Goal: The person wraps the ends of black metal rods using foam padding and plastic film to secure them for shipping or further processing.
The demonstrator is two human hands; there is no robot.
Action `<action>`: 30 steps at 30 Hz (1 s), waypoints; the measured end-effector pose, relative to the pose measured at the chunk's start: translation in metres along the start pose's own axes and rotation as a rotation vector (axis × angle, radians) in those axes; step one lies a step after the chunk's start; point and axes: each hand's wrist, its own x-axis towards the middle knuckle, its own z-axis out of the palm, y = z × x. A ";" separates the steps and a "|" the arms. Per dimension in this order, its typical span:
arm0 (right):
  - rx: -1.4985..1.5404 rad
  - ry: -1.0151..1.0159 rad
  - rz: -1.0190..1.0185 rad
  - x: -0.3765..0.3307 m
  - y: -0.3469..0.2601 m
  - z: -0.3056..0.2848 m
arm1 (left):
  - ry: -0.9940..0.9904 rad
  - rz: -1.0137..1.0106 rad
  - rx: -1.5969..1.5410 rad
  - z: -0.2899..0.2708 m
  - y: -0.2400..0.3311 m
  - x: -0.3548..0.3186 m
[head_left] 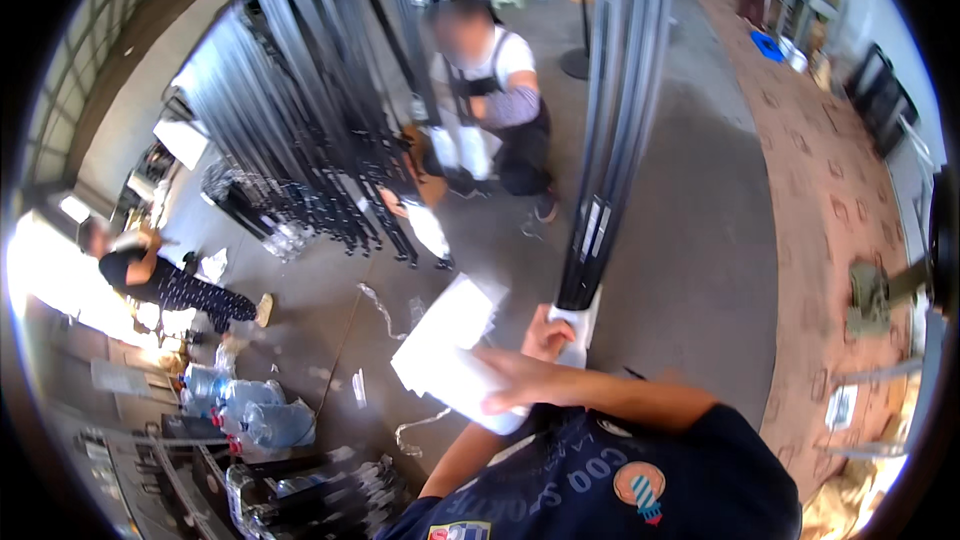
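Observation:
Several long black metal posts (620, 130) lean upright in front of me, their lower ends bound together. My left hand (548, 334) is closed around the white wrapping (580, 325) at the bottom of these posts. My right forearm crosses over in front of my left arm. Blurred by motion, my right hand (515, 378) lies over the right edge of a white sheet (445, 345), fingers stretched leftward and thumb apart. Whether the sheet is one layer or a stack I cannot tell.
A dense row of black posts (290, 110) leans at the left. Beyond it a co-worker (500, 90) crouches with white-wrapped post ends. Another person (150, 270) is at far left. Large clear plastic bottles (265, 415) and black metal parts (300, 490) lie lower left. Plastic strips (360, 388) litter the floor.

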 end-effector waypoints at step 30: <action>-0.071 0.733 -0.112 -0.083 0.087 -0.013 | -0.257 0.054 0.047 -0.033 0.022 0.018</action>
